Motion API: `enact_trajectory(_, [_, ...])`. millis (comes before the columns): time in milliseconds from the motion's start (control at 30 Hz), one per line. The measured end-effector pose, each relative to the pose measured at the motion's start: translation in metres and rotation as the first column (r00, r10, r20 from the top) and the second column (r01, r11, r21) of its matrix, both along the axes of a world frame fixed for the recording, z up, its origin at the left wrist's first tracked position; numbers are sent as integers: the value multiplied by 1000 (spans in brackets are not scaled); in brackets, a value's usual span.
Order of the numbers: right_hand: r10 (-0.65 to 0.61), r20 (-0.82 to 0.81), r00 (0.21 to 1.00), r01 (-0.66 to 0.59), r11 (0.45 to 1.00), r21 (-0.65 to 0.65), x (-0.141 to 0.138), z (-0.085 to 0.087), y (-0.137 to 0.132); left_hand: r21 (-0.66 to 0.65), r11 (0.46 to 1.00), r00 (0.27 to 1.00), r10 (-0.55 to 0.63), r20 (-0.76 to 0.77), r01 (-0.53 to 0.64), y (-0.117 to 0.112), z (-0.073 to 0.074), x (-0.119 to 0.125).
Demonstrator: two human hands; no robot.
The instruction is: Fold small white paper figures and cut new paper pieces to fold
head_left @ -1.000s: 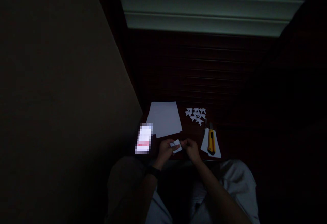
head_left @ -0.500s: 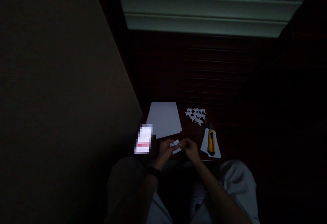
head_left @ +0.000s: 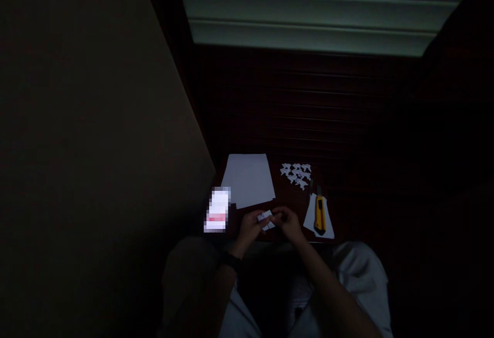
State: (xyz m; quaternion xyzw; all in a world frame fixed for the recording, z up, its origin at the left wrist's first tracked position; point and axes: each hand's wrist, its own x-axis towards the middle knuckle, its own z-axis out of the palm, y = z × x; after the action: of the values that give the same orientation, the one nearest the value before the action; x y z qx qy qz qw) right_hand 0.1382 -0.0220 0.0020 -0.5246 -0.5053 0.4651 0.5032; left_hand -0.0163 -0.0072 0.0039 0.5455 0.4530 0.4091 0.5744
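Between my two hands, near the front edge of the dark table, is a small piece of white paper [head_left: 266,220] with fold lines on it. My left hand [head_left: 250,225] grips its left side, thumb on top. Fingers of my right hand [head_left: 287,223] pinch its right side. To the right, a yellow utility knife [head_left: 319,215] lies on a few small white paper sheets [head_left: 310,219]. Several small folded paper shapes [head_left: 296,173] sit in a cluster beyond my right hand. The scene is dim, so the finest folds are hard to make out.
A stack of white paper [head_left: 249,178] lies at the back left of the table [head_left: 287,201]. A bright, pixelated phone-like rectangle [head_left: 217,209] is at the left edge. A wall [head_left: 96,122] rises close on the left, dark slatted panelling [head_left: 289,96] behind.
The fingers of my right hand have shifted slightly at the right side of the small paper. Both hands stay in nearly the same place, and the other things have not moved.
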Motion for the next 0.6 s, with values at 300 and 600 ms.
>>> enact_trajectory(300, [120,-170,978,-138,986,-94,3,6,2,13,999,999,-34,-24,34,0,4,-3])
enact_trajectory(600, [102,-196,975,-132,980,-150,3,8,4,34,999,998,-32,-53,34,-2,10,-5])
